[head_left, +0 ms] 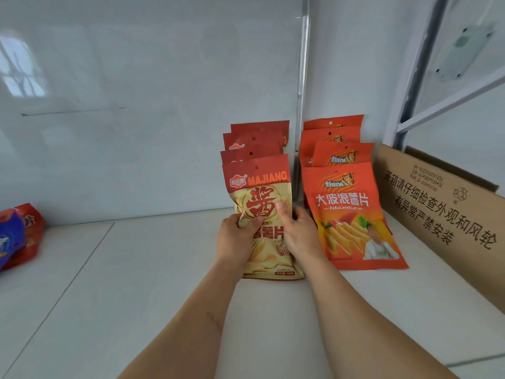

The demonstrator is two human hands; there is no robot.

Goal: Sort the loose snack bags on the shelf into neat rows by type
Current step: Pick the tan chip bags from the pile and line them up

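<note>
Two rows: we see two lines of snack bags standing on the white shelf [136, 269], running back towards the pale rear wall [136, 105], with loose bags apart at the far left.
Loose bags: at the left edge a blue bag [9, 236] lies over a red bag [31, 228], both crumpled and partly cut off by the frame, well apart from the rows.
Left hand: our left hand [236, 237] grips the left side of the front MAJIANG bag, thumb curled over its face, fingers hidden behind.
MAJIANG bag [266, 222]: beige body with a red top band, white "MAJIANG" lettering, a large red character and pictured crisps; it stands upright at the front of the left row, its foot on the shelf.
Left row: three more bags with red tops [254, 144] stand behind it, only their upper edges showing.
Right hand: our right hand [297, 228] clasps the bag's right edge, thumb pressed on the front.
Right row: an orange wavy-crisp bag [352, 217] with white Chinese lettering leans back in front, just beside the MAJIANG bag; three like orange bags [334, 140] stand behind it.
Cardboard box [442, 212]: brown, printed with black Chinese text, just right of the orange row.
</note>
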